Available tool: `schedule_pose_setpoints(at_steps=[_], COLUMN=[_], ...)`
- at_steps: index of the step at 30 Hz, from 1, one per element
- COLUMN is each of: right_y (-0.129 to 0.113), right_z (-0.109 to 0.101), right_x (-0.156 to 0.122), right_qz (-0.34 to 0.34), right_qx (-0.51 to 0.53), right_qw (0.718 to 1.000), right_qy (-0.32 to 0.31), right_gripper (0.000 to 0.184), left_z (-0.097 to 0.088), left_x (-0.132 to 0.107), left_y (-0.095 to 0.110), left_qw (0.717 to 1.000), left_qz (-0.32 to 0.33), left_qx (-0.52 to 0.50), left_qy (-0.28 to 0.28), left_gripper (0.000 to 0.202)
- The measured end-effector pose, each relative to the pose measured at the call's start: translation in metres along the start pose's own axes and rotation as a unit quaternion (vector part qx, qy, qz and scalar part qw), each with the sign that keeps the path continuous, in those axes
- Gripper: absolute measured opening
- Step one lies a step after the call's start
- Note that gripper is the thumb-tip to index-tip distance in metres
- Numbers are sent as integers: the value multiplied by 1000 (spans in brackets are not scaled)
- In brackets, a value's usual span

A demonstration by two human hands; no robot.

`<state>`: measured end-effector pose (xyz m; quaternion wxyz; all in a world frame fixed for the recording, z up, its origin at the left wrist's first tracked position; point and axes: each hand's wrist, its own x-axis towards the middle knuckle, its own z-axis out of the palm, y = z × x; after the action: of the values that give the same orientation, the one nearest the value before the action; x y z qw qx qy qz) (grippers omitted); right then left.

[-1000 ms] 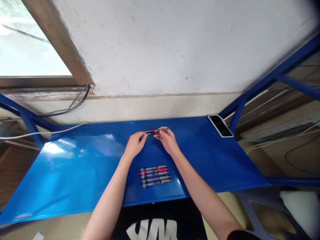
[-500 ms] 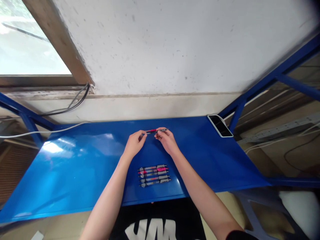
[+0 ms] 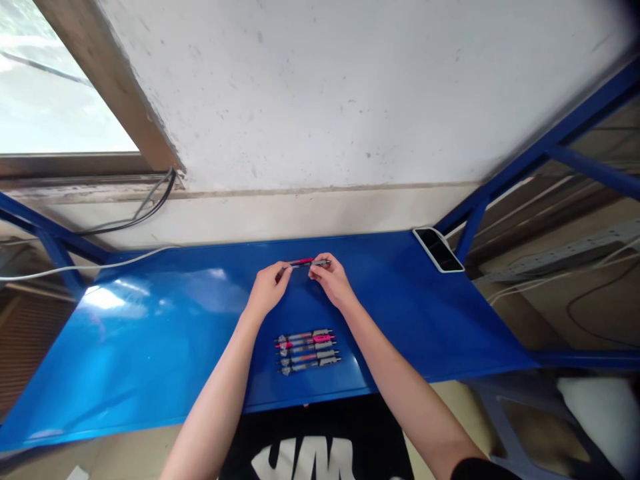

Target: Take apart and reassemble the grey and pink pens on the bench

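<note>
Hands, two, bare, center of the frame, raised over the far half of the counter point(image 3: 150, 360).

Left hand point(image 3: 269, 285): grip narrow, thumb and fingers pinched on the left end of a held pen point(image 3: 303, 261).

Right hand point(image 3: 334, 280): grip likewise narrow, fingertips on the same pen near its grey clip end, which points toward the right of the frame.

Held pen: red, black and grey, lying nearly level between the two hands, just above center of the frame; whether it is one piece or more, too small to tell.

Row of pens point(image 3: 306, 349): five, side by side, lower center of the frame, between the forearms, clip ends to the right. Four with grey clips; one, second from the top, with a pink clip point(image 3: 323, 339).

Phone point(image 3: 439, 250): dark screen, pale edge, far right corner of the counter.

White cable point(image 3: 115, 265): across the far left corner.

Window point(image 3: 55, 100): upper left of the frame, brown surround.

Wall point(image 3: 320, 100): white, marked, upper center.

Shirt point(image 3: 380, 427): black, white lettering, bottom center.
</note>
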<state>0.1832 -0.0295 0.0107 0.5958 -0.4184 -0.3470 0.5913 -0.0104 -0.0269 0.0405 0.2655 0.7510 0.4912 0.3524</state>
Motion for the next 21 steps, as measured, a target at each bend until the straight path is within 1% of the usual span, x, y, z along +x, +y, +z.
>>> schedule_pose_setpoints(at_steps=[5, 13, 17, 21], right_y=[1, -6, -5, -1], right_z=[-2, -1, -1, -2], right_x=[-1, -3, -2, -1], right_qz=[-30, -66, -66, -55], right_qx=[-91, -169, -137, -89], right_qw=[995, 983, 988, 994], right_qy=[-8, 18, 19, 2], right_gripper=[33, 26, 24, 25], left_z=[-3, -3, -2, 0], left_x=[1, 0, 0, 0], left_y=[-1, 2, 1, -2], left_qw=[1000, 1000, 1000, 999], left_qz=[-15, -17, -17, -23], left_qx=[-1, -6, -18, -26], left_qy=[9, 9, 9, 7], left_gripper=[28, 25, 22, 20])
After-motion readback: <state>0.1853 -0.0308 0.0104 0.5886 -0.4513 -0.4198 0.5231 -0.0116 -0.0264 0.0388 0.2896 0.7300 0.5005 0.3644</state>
